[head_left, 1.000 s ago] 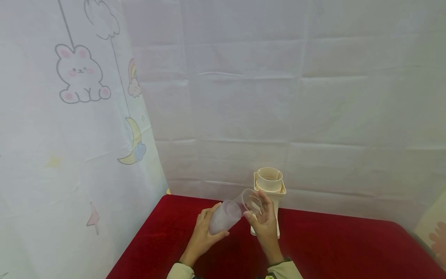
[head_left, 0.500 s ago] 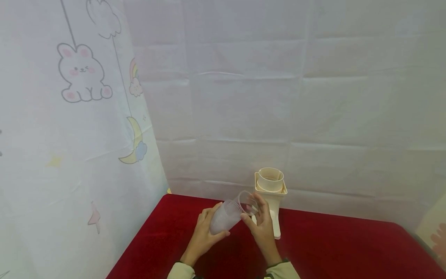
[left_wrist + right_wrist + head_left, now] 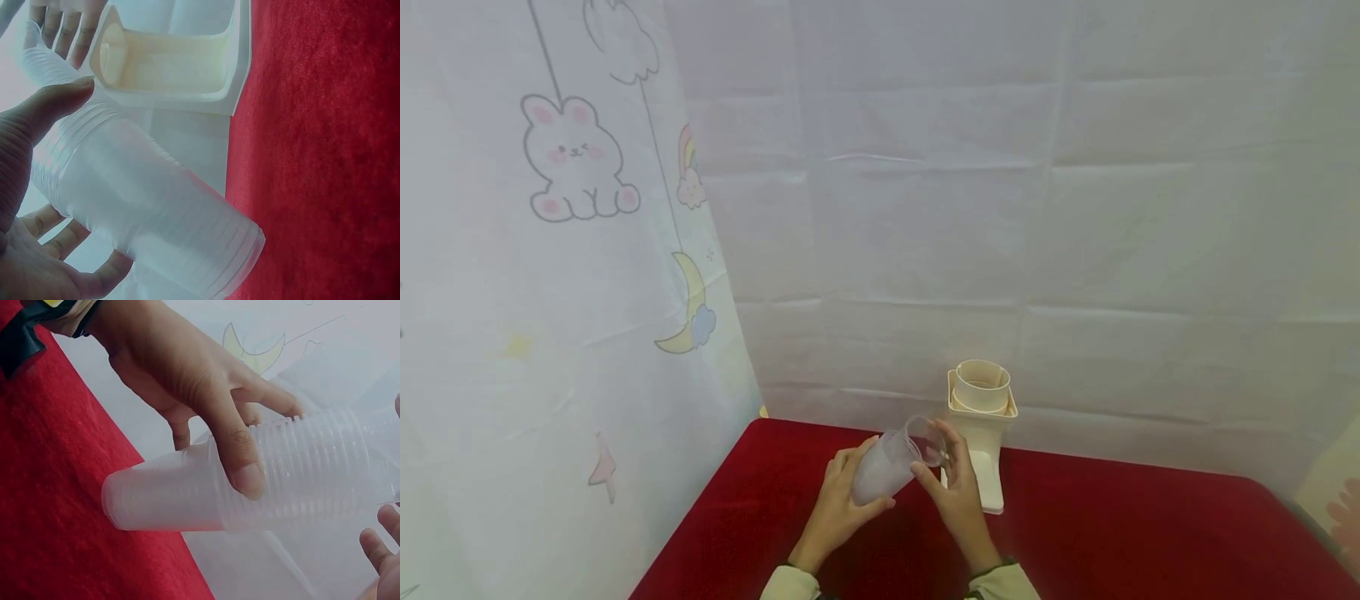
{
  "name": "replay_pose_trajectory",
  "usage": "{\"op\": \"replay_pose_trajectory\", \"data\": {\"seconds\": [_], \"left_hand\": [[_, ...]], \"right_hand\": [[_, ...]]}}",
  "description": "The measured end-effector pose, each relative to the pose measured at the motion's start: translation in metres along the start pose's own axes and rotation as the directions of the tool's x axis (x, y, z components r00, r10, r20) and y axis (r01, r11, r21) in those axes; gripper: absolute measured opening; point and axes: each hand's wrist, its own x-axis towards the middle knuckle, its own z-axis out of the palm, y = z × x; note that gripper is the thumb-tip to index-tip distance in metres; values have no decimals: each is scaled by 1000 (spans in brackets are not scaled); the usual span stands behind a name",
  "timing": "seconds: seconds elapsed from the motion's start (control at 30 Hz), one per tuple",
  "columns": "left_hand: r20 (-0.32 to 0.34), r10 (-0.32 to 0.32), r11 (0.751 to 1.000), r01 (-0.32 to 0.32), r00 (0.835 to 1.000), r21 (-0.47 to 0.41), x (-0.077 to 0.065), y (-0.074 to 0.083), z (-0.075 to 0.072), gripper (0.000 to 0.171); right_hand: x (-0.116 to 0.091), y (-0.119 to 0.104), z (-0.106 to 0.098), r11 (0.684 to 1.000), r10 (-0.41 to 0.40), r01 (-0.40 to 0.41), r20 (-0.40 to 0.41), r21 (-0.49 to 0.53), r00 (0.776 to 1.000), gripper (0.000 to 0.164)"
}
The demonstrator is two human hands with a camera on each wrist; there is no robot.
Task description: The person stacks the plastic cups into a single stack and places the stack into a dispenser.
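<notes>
A nested stack of clear plastic cups (image 3: 877, 477) is tilted above the table, its mouth towards the upper right. My left hand (image 3: 835, 500) grips it; in the left wrist view the thumb (image 3: 59, 103) lies across the rims and the fingers support the other side. At the stack's mouth my right hand (image 3: 961, 502) holds a single clear plastic cup (image 3: 925, 440) between thumb and fingers, its lower part inside the stack. In the right wrist view the right fingertips (image 3: 375, 547) show only at the edge, beside the stack (image 3: 175, 500).
Behind my right hand stands a cream-coloured plastic holder (image 3: 983, 429) with a round ring on top and a square collar. It is on the red cloth-covered table (image 3: 1112, 533). A pale printed backdrop (image 3: 925, 250) closes off the back and left.
My right hand has moved left and slightly down, bringing the single cup from apart at an angle into the mouth of the stack. The left hand and stack have stayed nearly still.
</notes>
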Motion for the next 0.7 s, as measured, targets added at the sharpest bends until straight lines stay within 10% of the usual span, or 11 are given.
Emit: {"op": "replay_pose_trajectory", "data": {"seconds": [0.7], "left_hand": [[2, 17, 1000, -17, 1000, 5, 1, -3, 1, 85]], "right_hand": [[-4, 8, 4, 998, 48, -46, 47, -34, 998, 65]]}}
